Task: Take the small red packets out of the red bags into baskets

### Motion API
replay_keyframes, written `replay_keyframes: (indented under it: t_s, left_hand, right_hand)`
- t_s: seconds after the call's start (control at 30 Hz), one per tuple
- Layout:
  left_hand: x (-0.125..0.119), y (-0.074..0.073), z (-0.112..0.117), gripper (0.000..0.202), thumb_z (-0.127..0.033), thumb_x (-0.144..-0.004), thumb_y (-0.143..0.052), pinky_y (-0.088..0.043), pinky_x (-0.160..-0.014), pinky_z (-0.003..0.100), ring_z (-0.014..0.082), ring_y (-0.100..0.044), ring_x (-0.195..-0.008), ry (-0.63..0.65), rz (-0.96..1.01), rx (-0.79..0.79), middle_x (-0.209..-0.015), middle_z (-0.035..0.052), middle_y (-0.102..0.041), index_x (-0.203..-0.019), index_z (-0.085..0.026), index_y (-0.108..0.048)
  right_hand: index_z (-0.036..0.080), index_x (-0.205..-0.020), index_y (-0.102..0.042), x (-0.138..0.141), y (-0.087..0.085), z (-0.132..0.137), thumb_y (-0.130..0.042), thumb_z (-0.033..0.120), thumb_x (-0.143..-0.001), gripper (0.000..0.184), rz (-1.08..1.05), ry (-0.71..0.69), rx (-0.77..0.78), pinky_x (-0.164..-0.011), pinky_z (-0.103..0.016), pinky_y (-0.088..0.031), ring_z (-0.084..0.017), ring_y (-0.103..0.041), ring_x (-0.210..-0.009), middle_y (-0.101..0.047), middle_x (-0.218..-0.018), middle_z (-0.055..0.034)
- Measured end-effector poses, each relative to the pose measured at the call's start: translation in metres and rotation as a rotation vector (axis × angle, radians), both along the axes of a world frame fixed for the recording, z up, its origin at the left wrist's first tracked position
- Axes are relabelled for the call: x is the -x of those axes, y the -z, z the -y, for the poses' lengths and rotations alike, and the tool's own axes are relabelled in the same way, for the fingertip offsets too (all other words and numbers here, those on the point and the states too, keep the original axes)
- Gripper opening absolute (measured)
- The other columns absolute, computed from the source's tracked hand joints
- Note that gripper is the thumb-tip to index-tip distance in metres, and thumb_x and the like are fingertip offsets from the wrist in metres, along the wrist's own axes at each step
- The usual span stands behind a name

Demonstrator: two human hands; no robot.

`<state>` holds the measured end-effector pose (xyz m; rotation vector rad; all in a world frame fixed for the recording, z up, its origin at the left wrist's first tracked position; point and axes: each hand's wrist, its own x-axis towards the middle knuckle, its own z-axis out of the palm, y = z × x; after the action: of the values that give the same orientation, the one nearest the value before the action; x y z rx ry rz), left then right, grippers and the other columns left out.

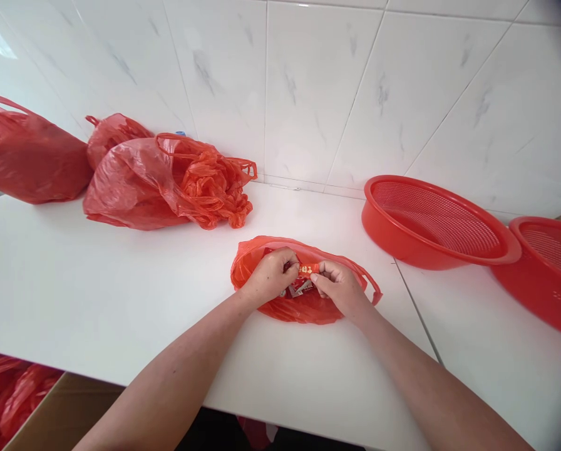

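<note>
A red plastic bag (280, 307) lies open on the white table (97, 294) in front of me. My left hand (268, 275) and my right hand (339, 288) meet over its mouth. Both pinch a small red packet with gold print (308, 269) between their fingertips, one hand at each end. More small red-and-white packets (299, 289) show inside the bag below the hands.
Several filled red plastic bags (168, 181) are piled at the back left against the tiled wall. Two red mesh baskets (437, 222) (550, 269) stand at the right. A cardboard box with red bags (12, 401) sits below the table's front left edge.
</note>
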<state>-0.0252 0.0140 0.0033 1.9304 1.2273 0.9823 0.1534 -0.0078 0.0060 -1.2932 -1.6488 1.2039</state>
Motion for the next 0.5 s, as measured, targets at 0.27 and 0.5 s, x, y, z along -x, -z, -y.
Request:
replay_keyframes:
  t_s: [0.27,0.5]
  left_hand:
    - [0.0031,0.0032,-0.0008,0.011,-0.021,-0.077,-0.043,-0.035,-0.043,0.019,0.0083,-0.046,-0.049,-0.012,0.062,0.109,-0.062,-0.0034,-0.053,-0.068,-0.018,-0.049]
    - [0.0026,0.0044,-0.0022,0.013,-0.021,-0.077,-0.044,-0.036,-0.045,0.019,0.0081,-0.046,-0.049,-0.022,0.068,0.11,-0.06,-0.0034,-0.052,-0.066,-0.018,-0.049]
  right_hand:
    - [0.019,-0.086,-0.058,-0.0006,0.0006,-0.0008,-0.053,0.031,-0.078,0.015,-0.008,-0.047,-0.005,-0.054,-0.024,-0.037,-0.01,-0.044,-0.058,-0.052,-0.069,0.0028]
    - [0.02,-0.076,-0.054,-0.0013,0.0007,-0.0004,-0.053,0.034,-0.078,0.014,-0.006,0.003,0.017,-0.051,-0.023,-0.033,-0.01,-0.039,-0.053,-0.045,-0.059,0.0048]
